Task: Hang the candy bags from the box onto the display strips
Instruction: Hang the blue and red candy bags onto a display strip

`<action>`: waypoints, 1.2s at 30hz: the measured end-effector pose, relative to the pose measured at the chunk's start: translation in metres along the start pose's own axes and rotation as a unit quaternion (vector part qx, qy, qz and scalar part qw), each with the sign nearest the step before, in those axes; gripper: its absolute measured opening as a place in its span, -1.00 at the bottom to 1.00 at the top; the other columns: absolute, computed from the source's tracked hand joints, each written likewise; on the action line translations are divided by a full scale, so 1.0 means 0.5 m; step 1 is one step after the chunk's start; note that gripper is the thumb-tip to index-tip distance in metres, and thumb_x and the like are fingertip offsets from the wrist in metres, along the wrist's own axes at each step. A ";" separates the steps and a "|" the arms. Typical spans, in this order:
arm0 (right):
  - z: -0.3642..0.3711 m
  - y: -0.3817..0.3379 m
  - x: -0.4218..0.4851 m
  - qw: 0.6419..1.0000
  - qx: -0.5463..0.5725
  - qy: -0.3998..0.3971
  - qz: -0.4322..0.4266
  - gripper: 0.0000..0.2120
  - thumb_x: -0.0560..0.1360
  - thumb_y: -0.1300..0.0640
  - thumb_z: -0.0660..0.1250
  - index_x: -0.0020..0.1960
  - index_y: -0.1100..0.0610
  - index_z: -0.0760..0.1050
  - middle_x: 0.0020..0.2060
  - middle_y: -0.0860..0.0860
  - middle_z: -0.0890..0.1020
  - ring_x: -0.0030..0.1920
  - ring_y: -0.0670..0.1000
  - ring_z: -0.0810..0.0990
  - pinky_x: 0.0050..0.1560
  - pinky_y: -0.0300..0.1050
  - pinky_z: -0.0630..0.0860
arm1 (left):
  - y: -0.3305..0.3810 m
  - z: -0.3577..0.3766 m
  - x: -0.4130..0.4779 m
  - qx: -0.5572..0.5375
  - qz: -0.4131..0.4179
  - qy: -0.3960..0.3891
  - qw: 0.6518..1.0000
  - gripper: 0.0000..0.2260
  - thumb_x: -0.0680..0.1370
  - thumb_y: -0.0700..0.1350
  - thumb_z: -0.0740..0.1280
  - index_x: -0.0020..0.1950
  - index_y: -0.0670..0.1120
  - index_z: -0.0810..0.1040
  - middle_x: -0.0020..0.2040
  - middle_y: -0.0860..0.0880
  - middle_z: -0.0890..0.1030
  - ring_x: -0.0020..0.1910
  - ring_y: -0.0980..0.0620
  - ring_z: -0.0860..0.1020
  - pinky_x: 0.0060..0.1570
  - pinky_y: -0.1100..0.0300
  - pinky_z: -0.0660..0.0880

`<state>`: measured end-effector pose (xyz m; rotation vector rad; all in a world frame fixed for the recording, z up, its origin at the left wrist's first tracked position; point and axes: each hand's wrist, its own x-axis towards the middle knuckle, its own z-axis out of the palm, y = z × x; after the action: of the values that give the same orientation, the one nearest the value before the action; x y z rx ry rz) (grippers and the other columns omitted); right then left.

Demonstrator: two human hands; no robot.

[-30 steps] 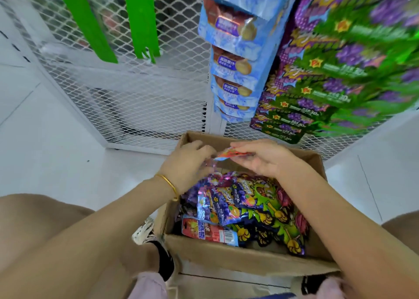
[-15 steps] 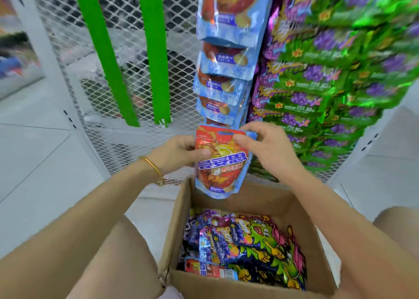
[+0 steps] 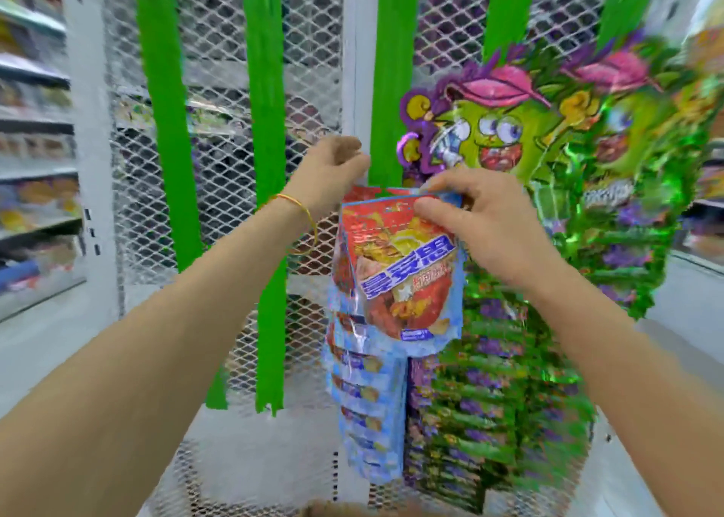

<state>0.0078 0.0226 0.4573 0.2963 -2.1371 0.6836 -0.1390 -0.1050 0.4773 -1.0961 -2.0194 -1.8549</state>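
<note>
**Red bag held up at the green strip**

We see the red candy bag (image 3: 403, 265) held high. Our right hand (image 3: 476, 218) pinches its top edge. Our left hand (image 3: 333, 171), fingers curled, grips the green strip (image 3: 386, 97) just above. Blue bags (image 3: 368, 410) hang below, green bags (image 3: 509, 418) crowd the right, and bare mesh (image 3: 219, 164) lies left.

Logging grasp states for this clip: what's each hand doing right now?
Left hand: closed at the green strip; contents unclear.
Right hand: pinching the red candy bag.

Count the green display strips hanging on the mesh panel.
5. Two bare strips hang left of the hands, one behind the red and blue candy bag, two at upper right. Bags may hide more.
</note>
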 end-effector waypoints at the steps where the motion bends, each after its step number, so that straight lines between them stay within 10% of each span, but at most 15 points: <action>1: -0.006 0.001 0.023 1.000 -0.005 0.008 -0.007 -0.91 0.38 0.06 0.38 -0.12 0.00 0.59 -0.30 -0.17 0.54 -0.22 -0.21 0.47 -0.14 -0.32 0.36 | 0.006 0.002 0.016 -0.008 0.005 0.002 1.000 -0.55 0.46 -0.10 0.34 0.25 -0.31 0.40 0.08 -0.18 0.54 -0.03 0.01 0.49 0.01 0.15 0.46; 6: -0.009 0.010 0.124 0.997 0.024 0.075 -0.008 -0.91 0.42 0.21 0.42 -0.13 0.04 0.59 -0.29 -0.11 0.56 -0.29 -0.29 0.48 -0.18 -0.44 0.35 | 0.014 0.001 0.063 -0.088 0.002 -0.022 0.996 -0.88 0.54 -0.12 0.30 -0.10 -0.16 0.53 -0.31 -0.01 0.61 -0.34 0.14 0.54 -0.23 0.22 0.46; 12: 0.036 0.033 0.189 0.988 0.015 0.153 0.013 -0.94 0.40 0.22 0.41 -0.14 0.09 0.60 -0.30 -0.09 0.55 -0.28 -0.23 0.49 -0.18 -0.36 0.39 | 0.041 -0.014 0.066 -0.360 -0.152 -0.180 0.903 -0.26 0.53 0.33 -0.21 0.43 -0.17 0.28 0.35 -0.18 0.42 0.32 -0.15 0.41 0.30 0.01 0.34; 21: 0.062 0.043 0.192 0.983 -0.055 0.174 -0.001 -0.88 0.44 0.19 0.36 -0.02 0.17 0.53 -0.19 -0.09 0.51 -0.11 -0.08 0.48 -0.05 -0.18 0.36 | 0.034 -0.023 0.052 -0.317 -0.137 -0.178 0.921 -0.69 0.61 -0.02 0.09 0.02 -0.19 0.54 -0.16 -0.10 0.69 -0.19 0.00 0.66 -0.09 0.16 0.60; 36: 0.090 0.068 0.141 0.977 -0.155 0.142 -0.030 -0.90 0.46 0.14 0.35 -0.08 0.16 0.49 -0.13 0.03 0.55 -0.06 0.07 0.49 -0.07 -0.05 0.37 | 0.003 -0.018 0.033 -0.214 -0.054 -0.053 0.974 -0.76 0.53 -0.35 0.19 0.17 -0.19 0.46 -0.06 -0.13 0.58 -0.22 0.04 0.58 -0.14 0.18 0.56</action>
<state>-0.0797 0.0270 0.4785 0.0865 -1.9156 0.3271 -0.1528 -0.1071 0.4898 -1.2288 -1.8071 -2.4138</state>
